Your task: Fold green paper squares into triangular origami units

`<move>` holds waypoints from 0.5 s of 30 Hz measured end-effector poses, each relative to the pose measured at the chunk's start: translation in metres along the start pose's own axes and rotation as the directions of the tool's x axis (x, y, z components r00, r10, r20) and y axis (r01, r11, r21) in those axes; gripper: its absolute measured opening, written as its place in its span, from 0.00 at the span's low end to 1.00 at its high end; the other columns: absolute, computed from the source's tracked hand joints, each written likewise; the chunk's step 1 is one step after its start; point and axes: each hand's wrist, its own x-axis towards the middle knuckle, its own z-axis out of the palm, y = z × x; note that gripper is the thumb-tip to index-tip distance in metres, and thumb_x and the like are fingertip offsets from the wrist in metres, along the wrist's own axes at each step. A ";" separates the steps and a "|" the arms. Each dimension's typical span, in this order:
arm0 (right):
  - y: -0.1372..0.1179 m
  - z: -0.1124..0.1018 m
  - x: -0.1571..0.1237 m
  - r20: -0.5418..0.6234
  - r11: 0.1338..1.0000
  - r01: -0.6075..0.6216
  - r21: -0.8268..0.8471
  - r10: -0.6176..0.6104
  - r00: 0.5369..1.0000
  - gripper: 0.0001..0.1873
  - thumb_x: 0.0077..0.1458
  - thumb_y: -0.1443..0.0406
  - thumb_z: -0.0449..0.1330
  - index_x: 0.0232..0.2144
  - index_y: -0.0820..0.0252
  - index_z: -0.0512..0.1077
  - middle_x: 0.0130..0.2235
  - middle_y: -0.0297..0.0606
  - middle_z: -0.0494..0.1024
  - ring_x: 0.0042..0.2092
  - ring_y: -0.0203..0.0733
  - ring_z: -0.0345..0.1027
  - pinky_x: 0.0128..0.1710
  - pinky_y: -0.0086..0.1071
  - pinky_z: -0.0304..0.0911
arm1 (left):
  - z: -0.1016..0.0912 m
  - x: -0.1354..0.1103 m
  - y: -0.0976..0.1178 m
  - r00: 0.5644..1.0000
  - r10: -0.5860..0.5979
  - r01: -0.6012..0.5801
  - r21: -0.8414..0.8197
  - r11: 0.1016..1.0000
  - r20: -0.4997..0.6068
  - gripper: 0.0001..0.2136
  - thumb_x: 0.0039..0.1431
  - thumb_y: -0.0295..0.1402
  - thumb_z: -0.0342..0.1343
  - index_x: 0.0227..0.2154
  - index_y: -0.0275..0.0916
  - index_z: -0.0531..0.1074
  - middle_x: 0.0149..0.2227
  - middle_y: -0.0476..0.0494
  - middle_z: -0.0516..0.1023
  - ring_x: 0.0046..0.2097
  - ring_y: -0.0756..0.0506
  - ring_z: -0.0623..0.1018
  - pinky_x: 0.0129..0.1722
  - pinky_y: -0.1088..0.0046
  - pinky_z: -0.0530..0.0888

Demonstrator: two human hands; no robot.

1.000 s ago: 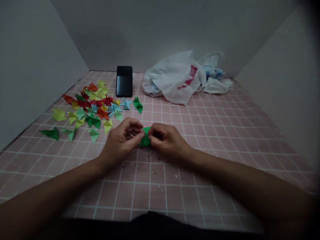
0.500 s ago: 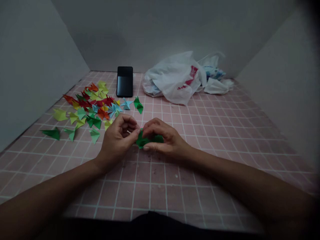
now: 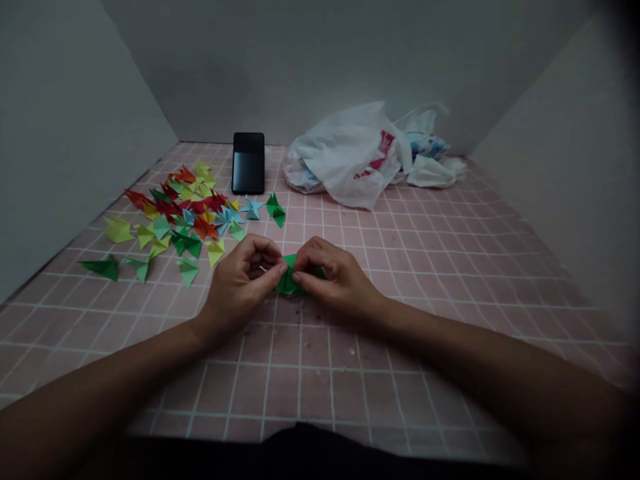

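Between my hands is a piece of green folded paper (image 3: 287, 283), held just above the pink checked surface. My left hand (image 3: 250, 270) pinches its left edge between thumb and forefinger, the other fingers curled. From the right, my right hand (image 3: 333, 273) pinches the paper with thumb and fingertips, covering part of it; a bit of green shows behind these fingers. Left of my hands lie loose folded paper pieces, among them a yellow one (image 3: 215, 253) and a light green one (image 3: 187, 271).
A heap of folded paper pieces (image 3: 190, 207) in several colours spreads at the left. Behind it a dark phone (image 3: 249, 163) leans upright. White plastic bags (image 3: 345, 153) lie by the back wall (image 3: 320, 67). The surface (image 3: 440, 267) has a pink grid pattern.
My right thumb and fingers have closed together on the green paper, where they were apart before. The paper has turned a little, showing more of its face. My left hand keeps its pinch.
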 end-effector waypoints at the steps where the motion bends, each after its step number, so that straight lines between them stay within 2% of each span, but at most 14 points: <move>1: 0.000 0.000 0.000 -0.002 0.999 -0.035 0.007 0.035 0.999 0.07 0.56 0.71 0.63 0.28 0.58 0.70 0.33 0.33 0.71 0.37 0.38 0.67 0.38 0.33 0.62 | 0.000 -0.001 0.000 1.000 -0.003 0.003 -0.010 1.000 0.006 0.08 0.55 0.31 0.63 0.34 0.41 0.68 0.31 0.51 0.76 0.33 0.50 0.77 0.32 0.74 0.75; 8: -0.003 0.002 -0.001 0.013 0.979 -0.186 0.079 0.185 0.983 0.06 0.55 0.70 0.61 0.26 0.60 0.69 0.31 0.33 0.72 0.34 0.37 0.66 0.35 0.32 0.60 | 0.001 -0.002 0.000 0.999 -0.029 0.030 -0.046 0.998 0.038 0.08 0.54 0.30 0.64 0.35 0.41 0.70 0.32 0.50 0.78 0.36 0.49 0.79 0.36 0.74 0.77; 15: -0.004 0.003 -0.002 0.010 0.979 -0.187 0.080 0.187 0.982 0.07 0.56 0.69 0.61 0.26 0.60 0.68 0.30 0.32 0.71 0.33 0.36 0.65 0.34 0.31 0.59 | 0.000 -0.002 0.000 0.999 0.004 -0.006 0.027 1.000 0.054 0.08 0.54 0.30 0.63 0.35 0.41 0.69 0.32 0.50 0.77 0.33 0.49 0.79 0.32 0.74 0.76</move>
